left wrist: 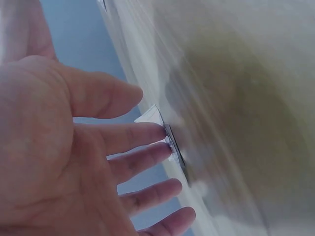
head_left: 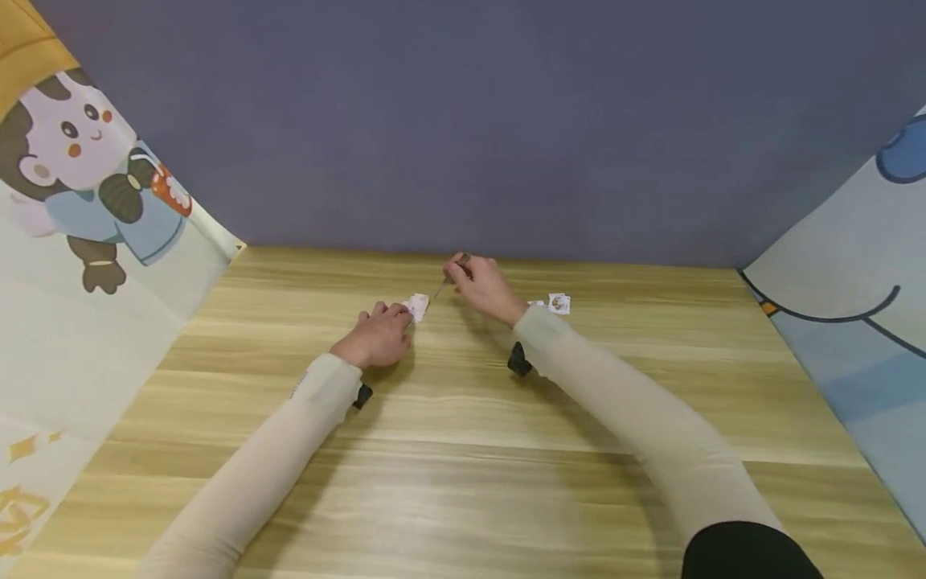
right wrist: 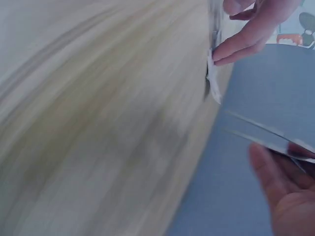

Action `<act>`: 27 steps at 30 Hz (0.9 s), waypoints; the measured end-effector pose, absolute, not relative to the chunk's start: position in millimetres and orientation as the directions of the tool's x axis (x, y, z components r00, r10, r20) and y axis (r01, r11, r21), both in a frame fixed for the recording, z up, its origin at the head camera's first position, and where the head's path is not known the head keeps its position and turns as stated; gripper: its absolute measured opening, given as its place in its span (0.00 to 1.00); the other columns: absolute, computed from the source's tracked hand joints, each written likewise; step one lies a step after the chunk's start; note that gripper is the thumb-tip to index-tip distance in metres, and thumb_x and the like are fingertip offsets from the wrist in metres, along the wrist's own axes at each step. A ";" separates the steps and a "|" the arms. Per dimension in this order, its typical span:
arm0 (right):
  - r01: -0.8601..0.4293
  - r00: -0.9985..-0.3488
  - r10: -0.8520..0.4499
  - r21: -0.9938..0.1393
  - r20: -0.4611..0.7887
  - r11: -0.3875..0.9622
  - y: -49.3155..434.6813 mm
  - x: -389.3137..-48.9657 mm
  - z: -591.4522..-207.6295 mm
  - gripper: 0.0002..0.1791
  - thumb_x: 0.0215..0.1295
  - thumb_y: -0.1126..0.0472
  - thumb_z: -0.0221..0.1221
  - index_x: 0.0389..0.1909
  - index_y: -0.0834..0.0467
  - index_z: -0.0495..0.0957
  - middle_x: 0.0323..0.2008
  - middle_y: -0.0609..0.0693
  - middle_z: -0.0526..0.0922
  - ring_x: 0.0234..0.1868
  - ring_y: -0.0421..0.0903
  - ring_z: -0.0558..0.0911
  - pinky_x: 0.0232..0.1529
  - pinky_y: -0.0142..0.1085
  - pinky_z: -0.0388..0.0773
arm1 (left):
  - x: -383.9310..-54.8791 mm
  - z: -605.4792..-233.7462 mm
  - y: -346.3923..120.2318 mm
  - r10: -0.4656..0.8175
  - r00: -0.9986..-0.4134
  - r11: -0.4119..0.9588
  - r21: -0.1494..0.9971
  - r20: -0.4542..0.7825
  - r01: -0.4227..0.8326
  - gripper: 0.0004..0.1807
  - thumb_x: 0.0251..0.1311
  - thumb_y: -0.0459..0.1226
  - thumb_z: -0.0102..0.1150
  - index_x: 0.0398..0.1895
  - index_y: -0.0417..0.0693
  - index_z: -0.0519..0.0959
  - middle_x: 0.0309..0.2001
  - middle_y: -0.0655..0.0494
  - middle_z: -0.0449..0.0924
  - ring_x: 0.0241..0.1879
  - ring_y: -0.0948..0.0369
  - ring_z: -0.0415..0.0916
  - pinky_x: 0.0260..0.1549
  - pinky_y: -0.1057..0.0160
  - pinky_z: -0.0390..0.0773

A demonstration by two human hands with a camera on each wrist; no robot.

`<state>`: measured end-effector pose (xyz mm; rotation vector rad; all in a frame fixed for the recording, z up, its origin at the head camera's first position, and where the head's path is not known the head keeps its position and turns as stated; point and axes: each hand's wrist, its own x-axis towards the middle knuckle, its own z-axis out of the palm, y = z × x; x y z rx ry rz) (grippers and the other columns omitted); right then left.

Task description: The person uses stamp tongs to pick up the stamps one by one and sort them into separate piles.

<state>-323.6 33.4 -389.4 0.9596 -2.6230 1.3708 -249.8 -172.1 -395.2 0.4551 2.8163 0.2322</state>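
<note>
My left hand [head_left: 378, 334] reaches over the table with its fingers extended. In the left wrist view, two fingertips touch small white paper pieces [left wrist: 151, 116] lying on the tabletop, and the thumb stands apart. The head view shows these pieces [head_left: 419, 306] with faint print, partly under the fingers. My right hand [head_left: 483, 287] grips a thin two-pronged metal tool [right wrist: 268, 143] with a dark part near the fingers. Its prongs stand apart and point toward the paper without touching it. Blur and the fingers hide whether it is scissors or tweezers.
To the right of my right hand lie small printed paper pieces [head_left: 559, 303], one partly behind the wrist. The wood-grain table [head_left: 463, 450] meets a dark blue-grey panel [head_left: 463, 129] at the back. Cartoon-printed panels [head_left: 87, 338] stand on both sides.
</note>
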 end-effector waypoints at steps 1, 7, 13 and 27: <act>-0.532 -0.809 -0.519 -0.720 0.276 0.446 38.9 -321.1 -387.1 0.17 0.75 0.56 0.44 0.47 0.60 0.79 0.42 0.56 0.81 0.39 0.51 0.80 0.39 0.36 0.77 | -251.0 -395.5 -172.2 0.330 -0.913 0.936 0.204 -0.240 0.285 0.27 0.69 0.40 0.43 0.69 0.41 0.61 0.70 0.46 0.54 0.65 0.46 0.51 0.56 0.41 0.56; -0.573 -0.801 -0.547 -0.575 0.241 0.585 67.7 -302.5 -392.9 0.17 0.73 0.57 0.49 0.49 0.66 0.78 0.42 0.55 0.79 0.30 0.47 0.74 0.29 0.37 0.69 | -254.1 -391.9 -169.1 0.321 -0.932 0.935 0.215 -0.167 0.283 0.30 0.68 0.40 0.44 0.71 0.41 0.57 0.71 0.45 0.50 0.67 0.45 0.47 0.57 0.39 0.53; -0.547 -0.836 -0.464 -0.481 0.292 0.684 77.2 -275.3 -406.3 0.10 0.62 0.67 0.60 0.43 0.64 0.83 0.31 0.50 0.77 0.28 0.42 0.75 0.28 0.33 0.73 | -249.7 -378.5 -160.4 0.313 -0.948 0.930 0.223 -0.060 0.293 0.30 0.69 0.43 0.44 0.72 0.43 0.56 0.73 0.45 0.44 0.69 0.45 0.43 0.57 0.41 0.52; -0.430 -0.886 -0.463 -0.386 0.007 0.816 62.5 -234.2 -420.3 0.19 0.45 0.69 0.63 0.42 0.63 0.74 0.22 0.50 0.76 0.21 0.44 0.75 0.22 0.36 0.73 | -220.3 -362.8 -131.3 0.299 -0.954 0.941 0.163 0.009 0.297 0.34 0.70 0.53 0.38 0.73 0.44 0.54 0.74 0.46 0.40 0.70 0.42 0.38 0.59 0.38 0.48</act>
